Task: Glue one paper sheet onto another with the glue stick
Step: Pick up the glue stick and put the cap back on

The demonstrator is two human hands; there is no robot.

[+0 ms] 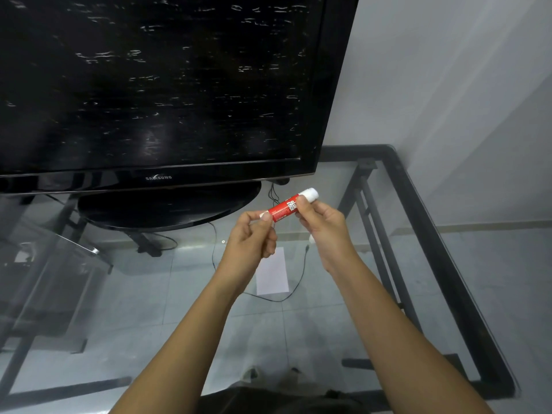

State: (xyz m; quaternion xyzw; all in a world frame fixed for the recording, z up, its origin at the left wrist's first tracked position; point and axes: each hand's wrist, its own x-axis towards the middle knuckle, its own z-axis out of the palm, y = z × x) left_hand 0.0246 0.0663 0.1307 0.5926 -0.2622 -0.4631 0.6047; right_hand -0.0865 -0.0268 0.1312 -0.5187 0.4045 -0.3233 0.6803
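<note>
A red glue stick (285, 207) with a white end is held in the air above the glass table, tilted up to the right. My left hand (251, 240) pinches its lower white end between thumb and fingers. My right hand (324, 227) grips the red body near the upper white end (310, 194). Below the hands, a white paper sheet (272, 274) lies flat on the glass table (448, 234), partly hidden by my left hand. Something small and white shows under my right palm; I cannot tell what it is.
A large black television (155, 85) on an oval stand (167, 207) fills the back left of the table. Black cables (294, 289) run under the glass by the paper. The table's black frame (430, 240) runs along the right, next to a white wall.
</note>
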